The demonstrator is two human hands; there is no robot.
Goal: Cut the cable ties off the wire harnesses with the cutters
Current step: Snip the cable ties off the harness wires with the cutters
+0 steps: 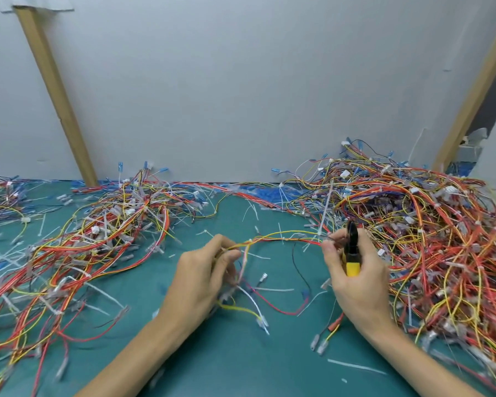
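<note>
Two hands work over a green tabletop (235,353). One wire harness (281,236) of red, yellow and black strands arches between them. The left hand (204,276) has its fingers (226,253) curled, pinching one end. The right hand (358,285) grips one pair of yellow-handled cutters (352,266), head upward, and pinches the harness's other end. Two big harness heaps lie on either side, left (98,239) and right (441,239). Many cut cable ties (355,366) are scattered about.

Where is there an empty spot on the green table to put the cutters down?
Barest: the green mat between the left forearm and right forearm. A smaller patch lies farther back, between the left pile and right pile, dotted with cut ties. Both piles are crowded.
</note>
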